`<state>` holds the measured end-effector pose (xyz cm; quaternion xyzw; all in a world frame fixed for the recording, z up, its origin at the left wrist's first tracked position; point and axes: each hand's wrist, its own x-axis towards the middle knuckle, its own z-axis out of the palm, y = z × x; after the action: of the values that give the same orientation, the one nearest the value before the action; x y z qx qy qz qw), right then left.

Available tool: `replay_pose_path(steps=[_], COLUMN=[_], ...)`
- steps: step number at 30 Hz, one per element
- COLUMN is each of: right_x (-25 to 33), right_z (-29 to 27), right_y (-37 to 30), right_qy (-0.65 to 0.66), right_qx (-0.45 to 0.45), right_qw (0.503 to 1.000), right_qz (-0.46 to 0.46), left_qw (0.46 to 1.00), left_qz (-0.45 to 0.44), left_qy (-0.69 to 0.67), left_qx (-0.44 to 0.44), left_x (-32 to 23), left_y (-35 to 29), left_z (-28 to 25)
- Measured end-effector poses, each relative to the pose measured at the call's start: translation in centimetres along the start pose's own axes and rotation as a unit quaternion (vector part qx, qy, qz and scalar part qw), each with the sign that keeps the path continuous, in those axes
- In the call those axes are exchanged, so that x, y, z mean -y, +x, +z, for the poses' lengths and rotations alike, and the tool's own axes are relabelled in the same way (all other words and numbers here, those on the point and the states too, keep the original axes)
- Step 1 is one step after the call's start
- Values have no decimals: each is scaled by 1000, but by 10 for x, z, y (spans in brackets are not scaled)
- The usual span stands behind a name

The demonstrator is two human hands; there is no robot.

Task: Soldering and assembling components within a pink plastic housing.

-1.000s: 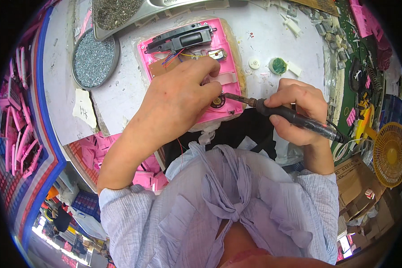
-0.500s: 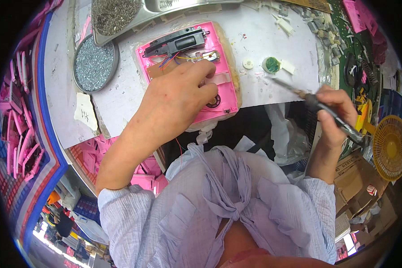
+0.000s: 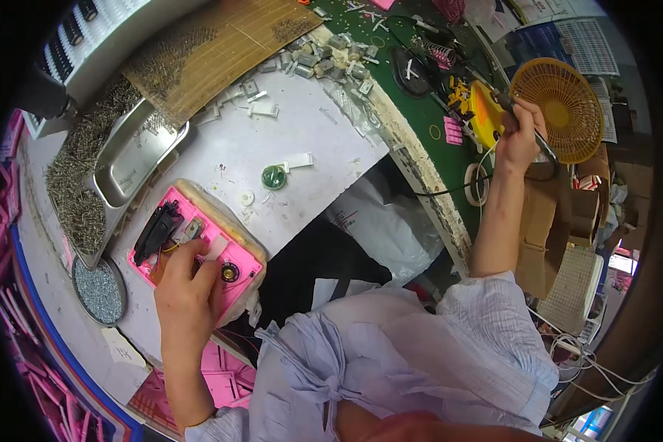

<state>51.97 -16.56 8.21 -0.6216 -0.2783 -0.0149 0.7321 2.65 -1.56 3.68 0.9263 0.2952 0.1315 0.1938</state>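
Note:
A pink plastic casing (image 3: 237, 298) lies open on a padded support at the left. It holds a black part (image 3: 157, 231), a small silver piece (image 3: 193, 227), thin wires and a round speaker-like part (image 3: 230, 272). My left hand (image 3: 186, 291) rests over the casing, thumb and fingers pinched inside it. Whatever they grip is hidden. Out to the right, my right hand (image 3: 521, 140) is closed around a soldering iron (image 3: 504, 100), beside a yellow object (image 3: 485, 118) and a yellow plastic basket (image 3: 560, 114). A small round container of green material (image 3: 274, 177) sits on the white tabletop.
At the left are a metal tray (image 3: 136, 151) beside heaped screws, and a round dish (image 3: 99, 291) of tiny silver parts. Several small metal blocks (image 3: 324, 66) lie at the far edge. A cord (image 3: 449, 193) crosses the green surface; a cardboard box (image 3: 527, 228) stands right.
The view has swung to the right. My right hand has carried the soldering iron from near the green container out toward the yellow basket. My left hand stays at the pink casing.

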Motion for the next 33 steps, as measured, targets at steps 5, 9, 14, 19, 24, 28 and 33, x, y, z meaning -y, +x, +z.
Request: replay_pose_path(steps=[5,9,14,19,24,28,33], right_x=[-62,-90,-4,30,30,35,37], right_z=[27,2,92,181,202,202,203], right_y=[29,39,-148,-247,-268,-269,-262], right_qy=[-199,123,-100,-68,-144,-153,-134], right_qx=[49,79,252,581,598,613,613], right_qw=[979,930,942,787,744,729,738], right_qz=[16,338,199,-196,-260,-263,-246], left_qw=[1000,994,976,972,966,972,986], left_qz=[5,-8,-66,-44,-79,-61,-4], left_qy=[6,-98,-134,-130,-120,-109,-51], left_qx=[-13,-51,-157,-192,-214,-201,-159], left_x=[9,20,22,18,19,18,19], left_y=[-12,-22,-42,-39,-48,-49,-40], left_z=[3,-7,-5,7,11,15,11])
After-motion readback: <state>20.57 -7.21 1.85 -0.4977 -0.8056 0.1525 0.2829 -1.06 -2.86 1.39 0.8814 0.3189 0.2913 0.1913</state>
